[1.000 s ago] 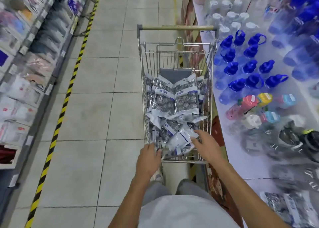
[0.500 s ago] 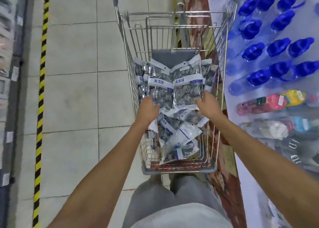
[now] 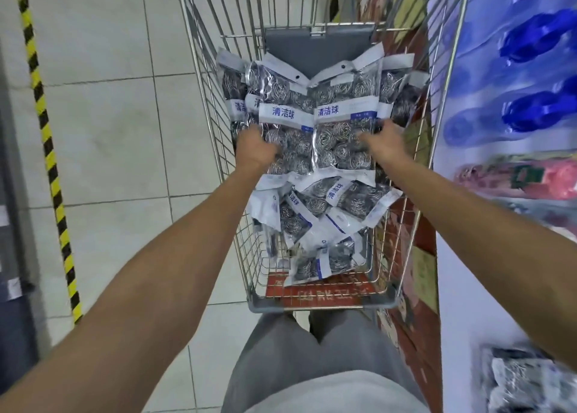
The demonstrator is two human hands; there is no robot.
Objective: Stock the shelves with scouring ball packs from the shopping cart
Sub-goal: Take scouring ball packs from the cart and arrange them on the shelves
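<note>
Hands reach deep into the shopping cart (image 3: 199, 78), one on each side of the two top scouring ball packs. The left hand (image 3: 254, 150) has its fingers curled around the left edge of the left pack (image 3: 285, 131), and the thumb side lies on the shiny front. The right hand (image 3: 382, 144) holds the right edge of the right pack (image 3: 343, 125), with its fingers bent over the front. Both packs stand tilted, side by side and touching in the middle, right between the two hands. Each has a white and blue band across it, just above the hands. Behind these two packs, more packs (image 3: 232, 97) lean against the far end of the cart, beside a grey flap (image 3: 312, 50). Below the hands, nearer the person, a loose heap of packs (image 3: 318, 216) lies on the cart floor, pointing every way. Under that heap a red sign (image 3: 324, 294) shows through the wire. To the right of the right hand, past the cart wall, blue jugs (image 3: 537, 41) sit on a shelf, too blurry to count. To the left of the left hand is pale tiled floor (image 3: 109, 131) with a yellow and black stripe (image 3: 46, 144). Near the right elbow, more shiny packs (image 3: 524, 381) lie on the shelf, blurry
</note>
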